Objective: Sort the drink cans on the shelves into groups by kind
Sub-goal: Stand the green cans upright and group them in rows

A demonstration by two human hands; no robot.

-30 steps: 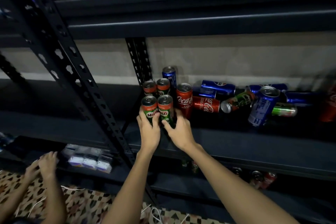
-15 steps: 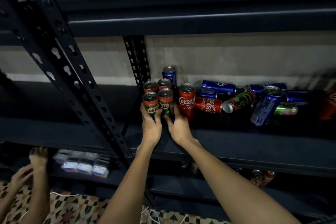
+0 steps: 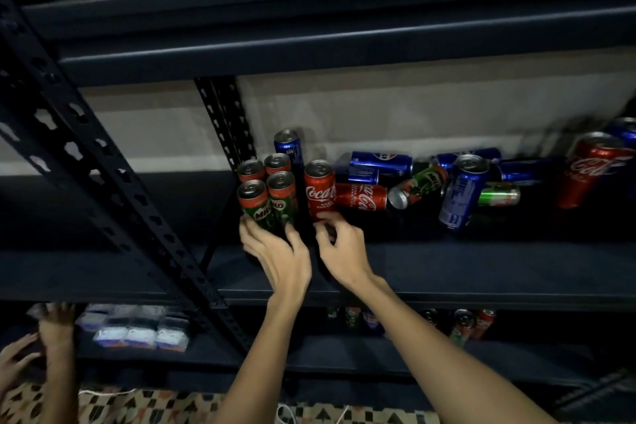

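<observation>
On the middle shelf (image 3: 447,272) I steady the front pair of four upright Milo cans (image 3: 266,203) with my left hand (image 3: 278,256), fingers curled round them. My right hand (image 3: 340,248) appears to pinch the base of the standing Coca-Cola can (image 3: 320,189). Next, I judge, it wants clearing toward the toppled Coca-Cola can (image 3: 361,197), apart from the Milo group.

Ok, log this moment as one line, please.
stage: grouping Milo cans | left hand: on front Milo cans | right hand: fingertips at upright Coca-Cola can | unsorted cans: lying right
</observation>
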